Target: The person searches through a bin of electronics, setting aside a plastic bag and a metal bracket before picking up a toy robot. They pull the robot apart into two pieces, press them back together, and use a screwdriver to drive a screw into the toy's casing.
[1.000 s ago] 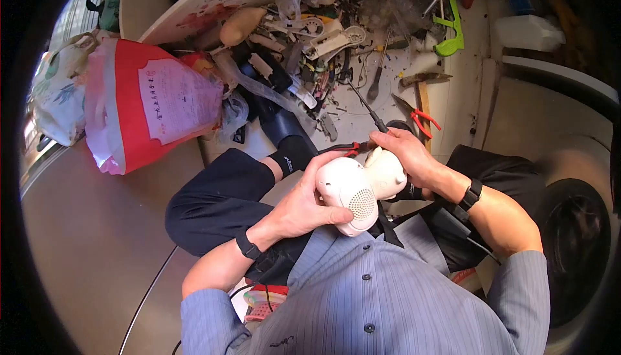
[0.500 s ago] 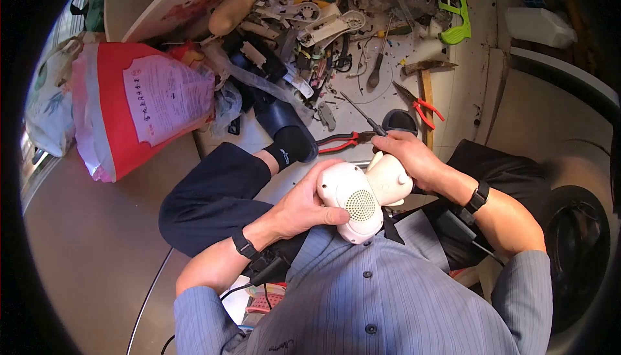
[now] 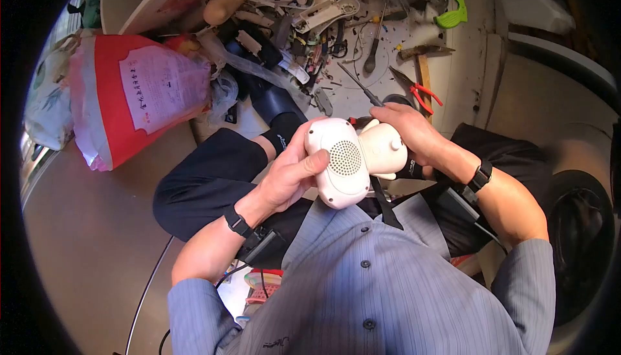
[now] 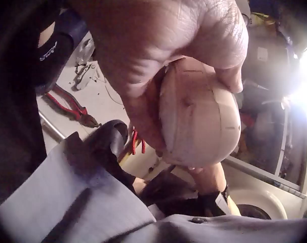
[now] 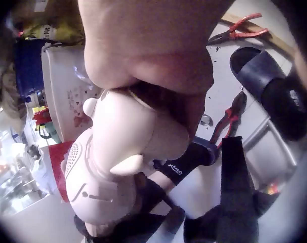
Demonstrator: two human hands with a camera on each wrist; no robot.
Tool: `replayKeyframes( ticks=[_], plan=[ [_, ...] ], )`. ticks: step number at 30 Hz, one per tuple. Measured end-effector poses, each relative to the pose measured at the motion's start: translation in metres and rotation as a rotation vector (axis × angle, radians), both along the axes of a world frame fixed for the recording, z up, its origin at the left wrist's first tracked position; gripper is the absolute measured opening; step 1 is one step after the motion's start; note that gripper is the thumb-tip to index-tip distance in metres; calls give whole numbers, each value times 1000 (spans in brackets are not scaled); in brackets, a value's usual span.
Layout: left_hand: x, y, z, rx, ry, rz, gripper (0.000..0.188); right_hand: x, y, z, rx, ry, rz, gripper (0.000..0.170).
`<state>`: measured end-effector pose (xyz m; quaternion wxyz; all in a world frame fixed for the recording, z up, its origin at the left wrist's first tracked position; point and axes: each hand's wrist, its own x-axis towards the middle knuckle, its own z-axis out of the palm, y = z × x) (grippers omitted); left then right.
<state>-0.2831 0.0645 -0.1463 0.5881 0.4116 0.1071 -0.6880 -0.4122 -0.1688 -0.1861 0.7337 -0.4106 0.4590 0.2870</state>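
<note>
Between both hands is a white plastic toy (image 3: 343, 161) with a round dotted speaker grille on its body and a smaller cream head with a knob and ears. My left hand (image 3: 291, 170) grips the wide body, thumb beside the grille and fingers underneath. At the head end, my right hand (image 3: 414, 135) wraps the far side and also holds a screwdriver (image 3: 362, 84), its shaft pointing up-left and its handle hidden under the hand. In the right wrist view the toy's head (image 5: 133, 126) lies against the right palm. The left wrist view shows the toy's rounded side (image 4: 204, 111).
Red-handled pliers (image 3: 420, 96) lie by a hammer (image 3: 424, 52) on the floor. A second red-handled pair (image 4: 67, 104) shows in the left wrist view. Ahead are scattered plastic parts (image 3: 323, 15), a green tool frame (image 3: 453, 9) and a red-and-pink bag (image 3: 139, 96).
The toy has turned in the hands and moved slightly up and left, its grille facing the head camera more fully. Both hands have moved with it; the screwdriver stays in the right hand.
</note>
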Motion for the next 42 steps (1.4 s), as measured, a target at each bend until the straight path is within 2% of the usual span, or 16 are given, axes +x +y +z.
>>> replayKeyframes(
  ticks=[2, 7, 11, 14, 16, 23, 27, 29, 30, 33, 35, 38, 42],
  plan=[
    [3, -5, 2, -12, -7, 23, 80, 1, -1, 3, -28, -6, 12, 41],
    [3, -5, -6, 9, -14, 48, 74, -3, 3, -1, 22, -16, -114, 40],
    [7, -7, -7, 50, 12, 120, 58, -1, 3, 5, -3, -31, -91, 42],
    [9, -9, -5, 98, 29, 137, 54, 2, 1, 14, -34, -59, -57, 43],
    [11, -8, -5, 95, 45, 145, 55, 4, 0, 22, -135, -111, 47, 46],
    [14, -10, -14, 44, -25, 161, 57, 3, -3, 33, -222, -230, 219, 53],
    [15, -9, -14, 80, 65, 162, 57, -3, 0, 28, -232, -249, 193, 54],
    [19, -5, -18, 109, 218, 147, 54, -2, 2, 31, -127, -204, 111, 54],
    [19, -5, -20, 106, 213, 147, 54, -2, 1, 32, -130, -208, 111, 54],
    [22, -6, -21, 132, 223, 93, 62, 2, -3, 39, -114, -216, 141, 56],
    [25, -10, -16, 161, 365, 126, 63, 5, -5, 44, -108, -183, 142, 57],
    [27, -6, -18, 85, 470, 99, 64, 5, -8, 42, -55, -165, 128, 56],
    [27, -6, -18, 65, 467, 53, 63, 7, -12, 45, -59, -180, 133, 53]
  ],
)
